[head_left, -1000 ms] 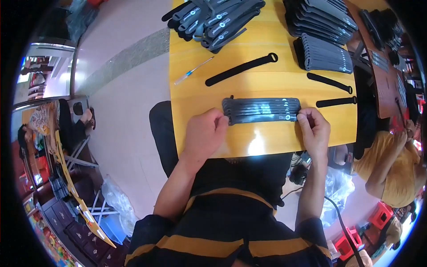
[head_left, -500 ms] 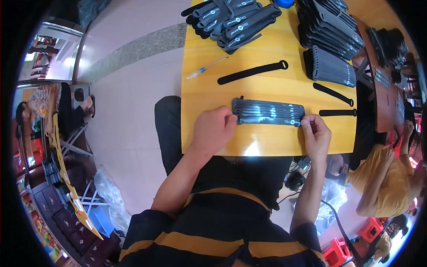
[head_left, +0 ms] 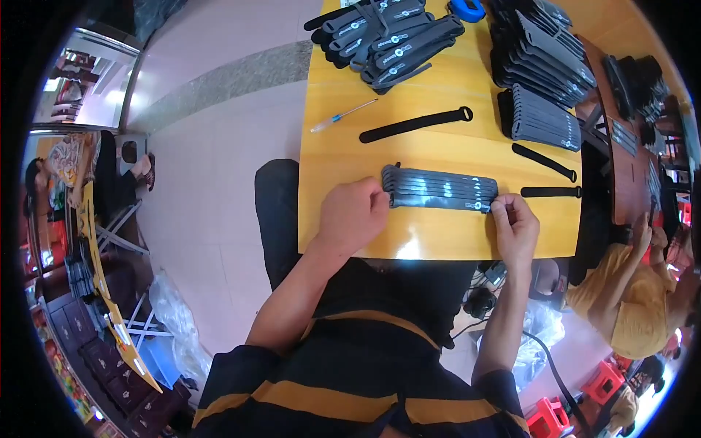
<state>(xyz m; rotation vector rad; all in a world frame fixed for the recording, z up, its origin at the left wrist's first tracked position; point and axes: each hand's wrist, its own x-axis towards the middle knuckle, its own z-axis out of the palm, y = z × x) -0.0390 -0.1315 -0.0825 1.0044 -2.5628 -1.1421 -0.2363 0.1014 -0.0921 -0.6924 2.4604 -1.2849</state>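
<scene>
A stack of flat dark grey strips (head_left: 440, 191) with small white prints lies on the yellow table in front of me, its front face shiny. My left hand (head_left: 353, 212) is closed at the stack's left end, with the thumb and curled index finger against the edge; the fingertips are partly hidden. At the lower right corner, my right hand (head_left: 517, 222) pinches the stack's edge between thumb and fingers. Behind the stack lies a black strap (head_left: 416, 125) with a ring at one end. Two more black straps, one slanted (head_left: 544, 162) and one straight (head_left: 550, 192), lie to the right.
A pile of grey banded bundles (head_left: 394, 44) and taller stacks of grey strips (head_left: 544, 55) stand at the back, with a blue round object (head_left: 466, 9) between. A thin screwdriver-like tool (head_left: 343, 115) lies at left. A person in yellow (head_left: 624, 299) sits at right.
Both hands stay at the ends of the stack, with barely any movement. The view has shifted slightly. The person in yellow at right has moved their arms.
</scene>
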